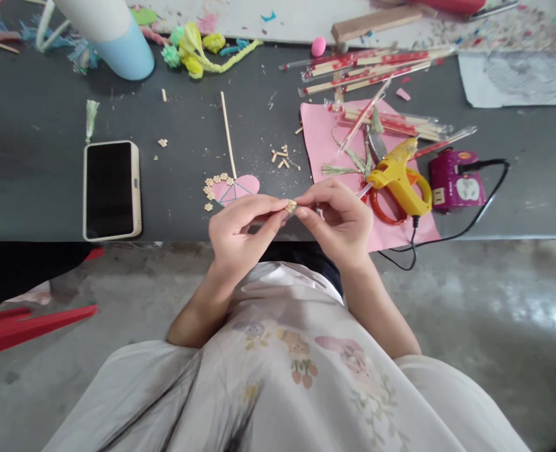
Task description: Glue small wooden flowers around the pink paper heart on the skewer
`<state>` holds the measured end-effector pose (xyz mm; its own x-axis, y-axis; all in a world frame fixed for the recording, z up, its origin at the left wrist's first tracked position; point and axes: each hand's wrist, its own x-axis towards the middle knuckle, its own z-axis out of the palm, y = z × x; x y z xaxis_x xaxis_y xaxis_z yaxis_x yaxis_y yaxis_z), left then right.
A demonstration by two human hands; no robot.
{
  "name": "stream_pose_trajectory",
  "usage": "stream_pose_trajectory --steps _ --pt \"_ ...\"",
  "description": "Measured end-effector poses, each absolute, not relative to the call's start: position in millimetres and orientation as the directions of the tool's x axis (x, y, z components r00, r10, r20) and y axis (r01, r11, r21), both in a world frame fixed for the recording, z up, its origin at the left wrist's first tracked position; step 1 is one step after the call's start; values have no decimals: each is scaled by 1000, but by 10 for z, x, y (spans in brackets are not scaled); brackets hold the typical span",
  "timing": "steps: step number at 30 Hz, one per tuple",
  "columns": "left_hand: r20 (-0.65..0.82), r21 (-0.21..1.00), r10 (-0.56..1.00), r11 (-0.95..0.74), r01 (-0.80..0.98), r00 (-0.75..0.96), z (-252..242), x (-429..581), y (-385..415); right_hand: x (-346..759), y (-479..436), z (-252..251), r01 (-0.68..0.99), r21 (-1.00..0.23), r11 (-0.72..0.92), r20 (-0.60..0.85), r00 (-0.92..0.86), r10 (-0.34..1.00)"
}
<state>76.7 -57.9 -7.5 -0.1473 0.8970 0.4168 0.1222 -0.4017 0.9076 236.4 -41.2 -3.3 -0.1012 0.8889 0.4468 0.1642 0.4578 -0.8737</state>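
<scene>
Both hands meet at the near edge of the dark table (47, 188). My left hand (240, 235) and my right hand (341, 223) pinch one small cluster of tan wooden bits (291, 205) between their fingertips. Just beyond them lies a pink paper heart (240, 187) edged with similar tan bits, on a thin wooden stick (228, 132). Loose wooden bits (281, 157) are scattered behind it.
A phone (112, 189) lies face up to the left. To the right a pink sheet (325, 144) carries a yellow glue gun (400, 179), orange-handled scissors (385, 210) and wrapped sticks (376, 66). A purple device (457, 181) with a black cord sits beside it. A blue-white tube (118, 37) and yarn flowers (193, 50) stand at the back.
</scene>
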Motion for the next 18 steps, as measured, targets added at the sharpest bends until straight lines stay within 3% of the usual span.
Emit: stream_pose_trajectory --steps 4,13,18 --pt "534 828 841 -498 257 -90 -76 741 -575 2362 -411 -10 188 -873 449 442 -80 893" --pt "587 780 808 -547 303 -54 -83 730 -583 2345 -419 -34 85 -903 421 412 -108 905" --pt "630 729 775 -571 377 -45 -108 716 -584 2334 -437 -16 102 -943 317 305 -115 945"
